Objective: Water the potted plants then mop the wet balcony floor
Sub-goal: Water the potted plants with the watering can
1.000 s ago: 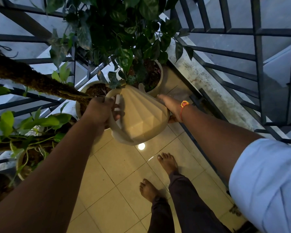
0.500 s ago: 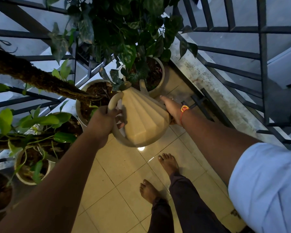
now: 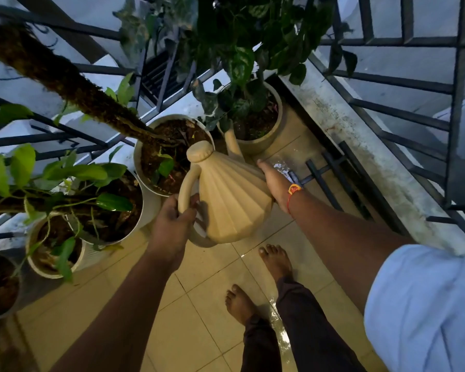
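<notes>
The watering can (image 3: 226, 197) is held above the floor (image 3: 199, 318), the middle pot (image 3: 137, 159) at its left, the corner pot (image 3: 263, 146) behind. 3 more pots (image 3: 151, 208) are ranged leftward along the railing (image 3: 91, 68).

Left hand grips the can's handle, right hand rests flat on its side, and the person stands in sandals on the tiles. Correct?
No: the feet are bare, not in sandals; the head view shows it. Otherwise right: left hand grips the handle of the can, right hand rests flat on its side, standing on the tiles.
</notes>
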